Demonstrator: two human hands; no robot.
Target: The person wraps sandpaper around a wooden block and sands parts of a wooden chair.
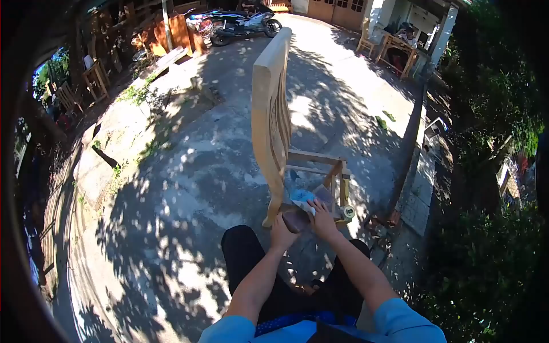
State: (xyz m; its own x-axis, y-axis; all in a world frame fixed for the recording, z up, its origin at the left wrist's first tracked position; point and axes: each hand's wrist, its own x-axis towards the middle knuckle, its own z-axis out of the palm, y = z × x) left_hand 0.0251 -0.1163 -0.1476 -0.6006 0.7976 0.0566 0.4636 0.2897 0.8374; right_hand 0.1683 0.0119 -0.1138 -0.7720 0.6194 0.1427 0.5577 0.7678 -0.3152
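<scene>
Light-blue sleeves, nearest. Left hand — grips a dark brown piece. Right hand — rests on a white-and-blue sheet, grip unclear. Wooden chair frame stands upright, just beyond; could tip, if pushed unevenly.

Tall chair back blocks fwd reach of L hand; leg nr R hand. Room to pass on concrete: L of chair, & btwn chair & R-edge kerb.
</scene>
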